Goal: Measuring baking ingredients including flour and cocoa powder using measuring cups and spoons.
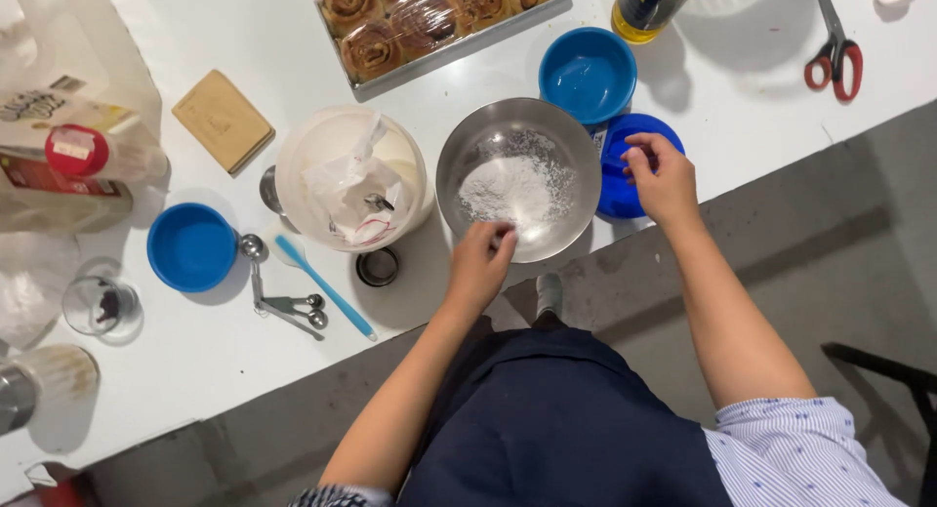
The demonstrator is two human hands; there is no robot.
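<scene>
A steel mixing bowl [468,156] with a heap of white powder [512,188] stands at the table's near edge. My left hand [480,263] grips the bowl's near rim, fingers curled over it. My right hand [664,178] rests on a blue plastic lid [634,136] just right of the bowl, fingers bent onto it. Behind the steel bowl sits an empty blue bowl [588,75].
A white tub [410,161] with a plastic bag inside stands left of the steel bowl. Measuring spoons [288,304], a blue spatula [327,289] and another blue bowl [191,246] lie further left. A tray of wrapped rolls [429,19], a yellow bottle [646,6] and red scissors [835,58] sit at the back.
</scene>
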